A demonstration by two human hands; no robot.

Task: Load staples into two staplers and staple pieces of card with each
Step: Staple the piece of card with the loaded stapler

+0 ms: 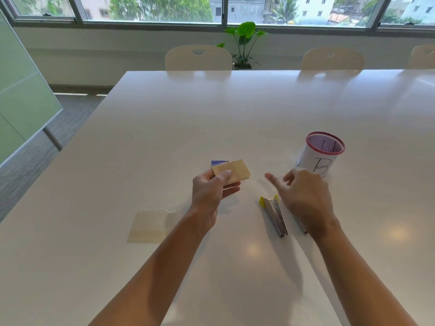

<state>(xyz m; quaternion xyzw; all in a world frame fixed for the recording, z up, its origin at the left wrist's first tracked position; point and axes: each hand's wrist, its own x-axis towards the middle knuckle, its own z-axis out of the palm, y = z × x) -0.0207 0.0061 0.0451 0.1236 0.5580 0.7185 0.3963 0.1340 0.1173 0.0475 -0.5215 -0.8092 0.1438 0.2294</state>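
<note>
My left hand (209, 191) pinches a folded piece of tan card (231, 171) above the table, thumb on top and fingers beneath. A small blue staple box (219, 162) lies just behind the card. A silver stapler with yellow ends (274, 214) lies on the table between my hands. My right hand (303, 195) hovers just right of it with fingers loosely spread and holds nothing. The metal end of a second stapler (301, 228) shows under my right wrist, mostly hidden. Another tan card (154, 225) lies flat at the near left.
A mesh pen cup with a red rim and a white label marked "B" (321, 154) stands behind my right hand. The white table (211, 114) stretches far back to cream chairs (199, 58), a potted plant (244, 43) and windows.
</note>
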